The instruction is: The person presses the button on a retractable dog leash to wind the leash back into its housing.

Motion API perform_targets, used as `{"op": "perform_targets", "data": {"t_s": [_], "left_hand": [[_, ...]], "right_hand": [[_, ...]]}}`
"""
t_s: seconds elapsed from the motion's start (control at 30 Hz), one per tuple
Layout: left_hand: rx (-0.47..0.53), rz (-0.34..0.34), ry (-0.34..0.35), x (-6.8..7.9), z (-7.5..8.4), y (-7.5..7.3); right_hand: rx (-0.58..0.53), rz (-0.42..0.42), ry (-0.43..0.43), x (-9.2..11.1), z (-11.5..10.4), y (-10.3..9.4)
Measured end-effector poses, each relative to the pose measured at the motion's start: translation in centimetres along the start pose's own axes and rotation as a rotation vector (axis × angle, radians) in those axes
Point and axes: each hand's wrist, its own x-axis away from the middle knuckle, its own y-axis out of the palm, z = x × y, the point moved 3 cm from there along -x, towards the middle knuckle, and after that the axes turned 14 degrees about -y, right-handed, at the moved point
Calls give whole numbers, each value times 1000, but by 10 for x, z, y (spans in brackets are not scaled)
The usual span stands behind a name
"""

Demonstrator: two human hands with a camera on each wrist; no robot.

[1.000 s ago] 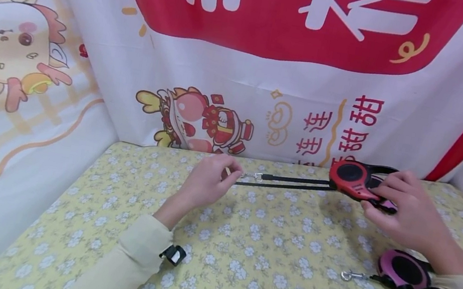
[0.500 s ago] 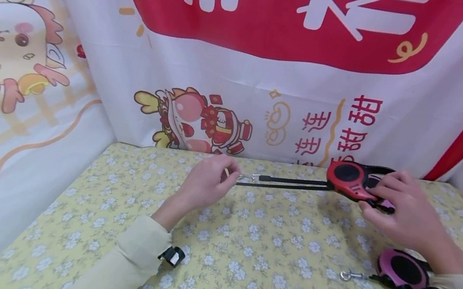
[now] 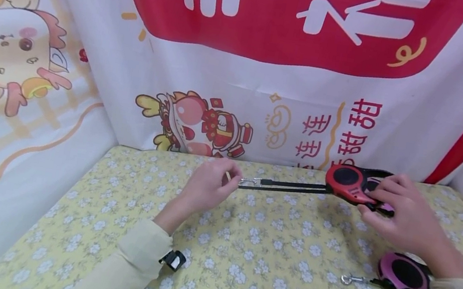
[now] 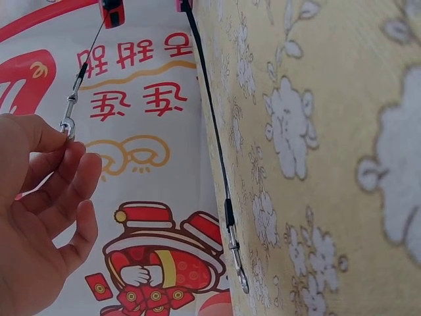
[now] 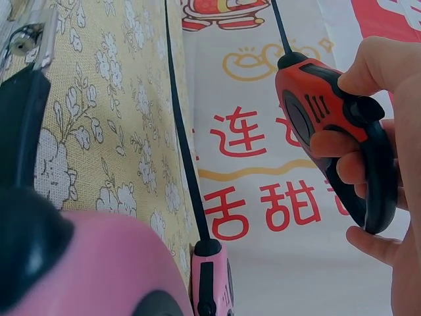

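My left hand (image 3: 208, 186) pinches the silver snap hook (image 4: 68, 125) of a red and black retractable dog leash between thumb and forefinger; the other fingers are loosely bent. The red leash (image 3: 344, 178) is in my right hand (image 3: 404, 217), with fingers curled through its black handle (image 5: 381, 178). Its dark cord (image 4: 94, 43) runs straight between the hands. Behind it, a pink retractable leash (image 5: 220, 263) lies at the table's back, mostly hidden in the head view. That one's black cord (image 4: 207, 85) stretches along the table to a silver hook (image 4: 238, 263).
Another pink leash (image 3: 404, 273) lies on the table below my right forearm, its silver hook (image 3: 353, 280) pointing left. A flowered cloth covers the table (image 3: 261, 270). A printed white and red curtain (image 3: 224, 72) hangs along the back edge.
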Motion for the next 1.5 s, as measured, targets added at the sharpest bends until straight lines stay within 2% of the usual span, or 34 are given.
{"op": "perform_targets", "data": {"t_s": [0.73, 1.5], "left_hand": [[-27, 9, 46, 2, 5, 3], [-33, 21, 74, 2, 7, 4]], "right_hand": [[-6, -24, 9, -1, -5, 2], [-21, -12, -36, -3, -7, 4]]}}
